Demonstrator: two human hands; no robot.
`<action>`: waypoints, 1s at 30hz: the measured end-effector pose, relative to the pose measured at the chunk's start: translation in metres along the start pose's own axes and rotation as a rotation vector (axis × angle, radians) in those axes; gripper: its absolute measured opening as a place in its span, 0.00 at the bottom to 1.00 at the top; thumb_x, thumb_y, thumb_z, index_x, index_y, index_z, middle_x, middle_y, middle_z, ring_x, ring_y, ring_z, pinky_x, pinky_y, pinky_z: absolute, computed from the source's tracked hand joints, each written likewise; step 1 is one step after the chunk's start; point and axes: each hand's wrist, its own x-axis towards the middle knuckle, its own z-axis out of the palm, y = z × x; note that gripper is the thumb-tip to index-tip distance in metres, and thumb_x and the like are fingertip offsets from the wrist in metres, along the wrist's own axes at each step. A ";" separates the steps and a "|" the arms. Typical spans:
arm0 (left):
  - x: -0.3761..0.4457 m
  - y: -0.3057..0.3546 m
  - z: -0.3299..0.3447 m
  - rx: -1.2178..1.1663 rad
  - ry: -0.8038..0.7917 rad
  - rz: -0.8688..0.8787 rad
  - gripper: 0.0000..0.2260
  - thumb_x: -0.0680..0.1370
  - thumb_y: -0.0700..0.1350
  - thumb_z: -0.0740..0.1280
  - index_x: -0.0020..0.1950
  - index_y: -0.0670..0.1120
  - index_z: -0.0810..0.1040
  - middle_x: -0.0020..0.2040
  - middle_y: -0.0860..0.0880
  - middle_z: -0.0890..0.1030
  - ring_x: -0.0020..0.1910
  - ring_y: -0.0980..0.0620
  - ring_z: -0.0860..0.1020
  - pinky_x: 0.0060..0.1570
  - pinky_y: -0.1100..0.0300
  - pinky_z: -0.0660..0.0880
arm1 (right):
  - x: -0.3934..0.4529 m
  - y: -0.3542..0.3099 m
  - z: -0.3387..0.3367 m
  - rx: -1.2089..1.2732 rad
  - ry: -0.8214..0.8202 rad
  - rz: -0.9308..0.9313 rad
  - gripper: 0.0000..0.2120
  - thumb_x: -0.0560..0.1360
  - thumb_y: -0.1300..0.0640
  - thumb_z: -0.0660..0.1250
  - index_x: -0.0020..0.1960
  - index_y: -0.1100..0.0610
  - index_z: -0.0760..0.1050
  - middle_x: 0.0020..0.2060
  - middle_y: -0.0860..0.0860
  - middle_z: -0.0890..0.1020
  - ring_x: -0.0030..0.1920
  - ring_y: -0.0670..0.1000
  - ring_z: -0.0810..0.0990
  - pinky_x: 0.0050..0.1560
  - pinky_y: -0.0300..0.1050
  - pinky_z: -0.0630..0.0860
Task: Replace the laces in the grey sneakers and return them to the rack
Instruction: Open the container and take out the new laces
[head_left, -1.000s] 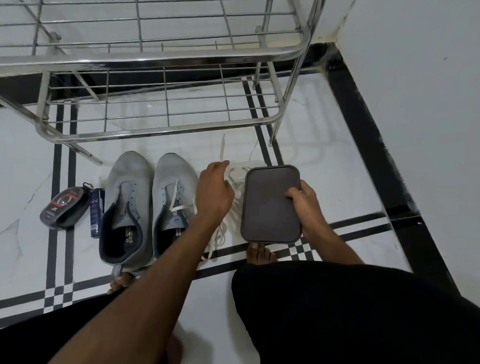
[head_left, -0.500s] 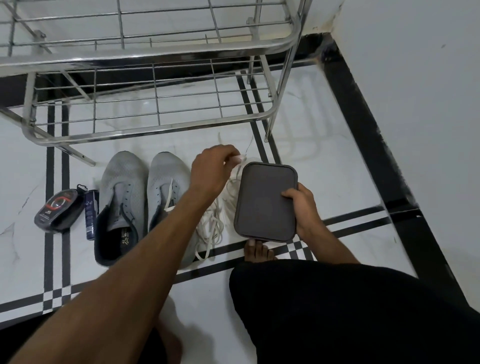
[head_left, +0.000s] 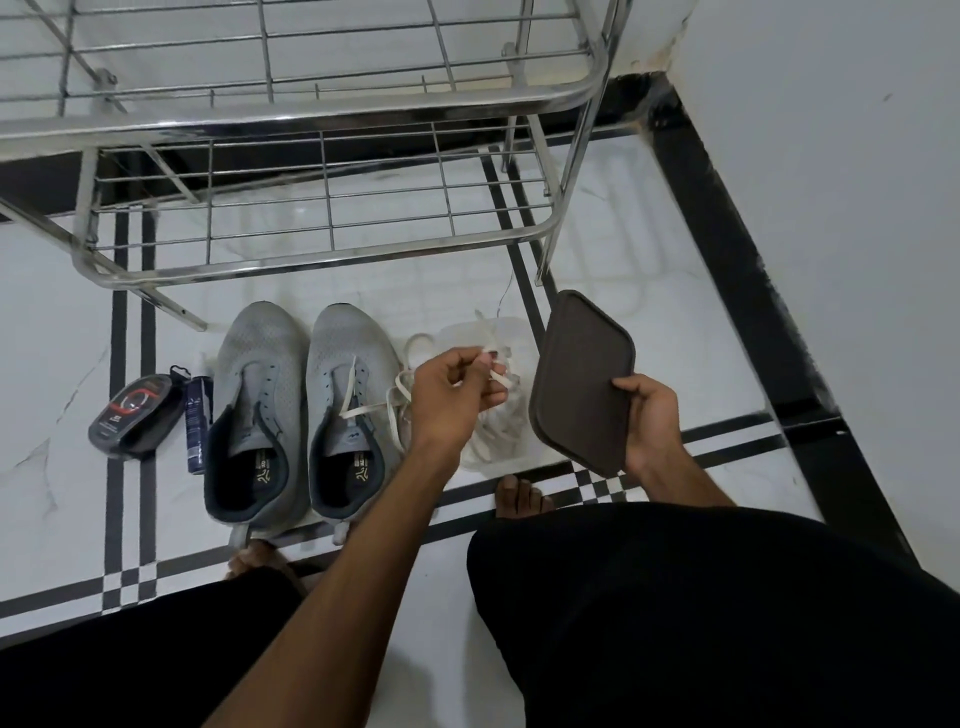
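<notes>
Two grey sneakers stand side by side on the white tiled floor, toes toward the rack: the left sneaker (head_left: 254, 400) has bare eyelets, the right sneaker (head_left: 345, 400) has a white lace partly through its eyelets. My left hand (head_left: 452, 395) pinches a white lace (head_left: 496, 379) over a clear container (head_left: 493, 415) holding a heap of white laces. My right hand (head_left: 652, 421) grips the container's dark grey lid (head_left: 582, 379), tilted up on edge beside it.
A chrome wire shoe rack (head_left: 322, 208) stands just behind the sneakers, its lower shelf bare. A shoe polish sponge case (head_left: 132, 415) and a small dark blue bottle (head_left: 197, 421) lie left of the sneakers. A white wall rises on the right. My bare feet are near the sneakers' heels.
My right hand has lifted and tilted the lid off to the right, uncovering the container. My left hand has moved over the laces and pinched one up.
</notes>
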 end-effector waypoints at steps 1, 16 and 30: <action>0.000 -0.004 -0.001 0.048 -0.027 -0.036 0.08 0.81 0.38 0.65 0.55 0.36 0.81 0.46 0.39 0.84 0.36 0.51 0.83 0.39 0.62 0.81 | 0.000 -0.002 0.001 0.004 -0.018 0.000 0.15 0.75 0.60 0.58 0.57 0.59 0.79 0.46 0.55 0.86 0.48 0.58 0.83 0.46 0.51 0.78; -0.010 -0.023 -0.006 1.041 -0.200 0.168 0.10 0.79 0.40 0.65 0.54 0.45 0.86 0.47 0.45 0.86 0.45 0.47 0.82 0.41 0.58 0.73 | 0.003 0.004 0.009 -0.169 -0.079 0.032 0.21 0.74 0.60 0.59 0.65 0.61 0.77 0.54 0.59 0.83 0.53 0.60 0.81 0.59 0.61 0.76; -0.004 -0.039 -0.041 0.324 0.197 -0.049 0.07 0.76 0.43 0.72 0.53 0.44 0.85 0.43 0.50 0.86 0.42 0.54 0.83 0.51 0.50 0.82 | 0.020 0.013 0.072 -1.029 -0.057 -0.564 0.10 0.76 0.61 0.60 0.54 0.54 0.77 0.47 0.53 0.80 0.46 0.51 0.81 0.44 0.46 0.80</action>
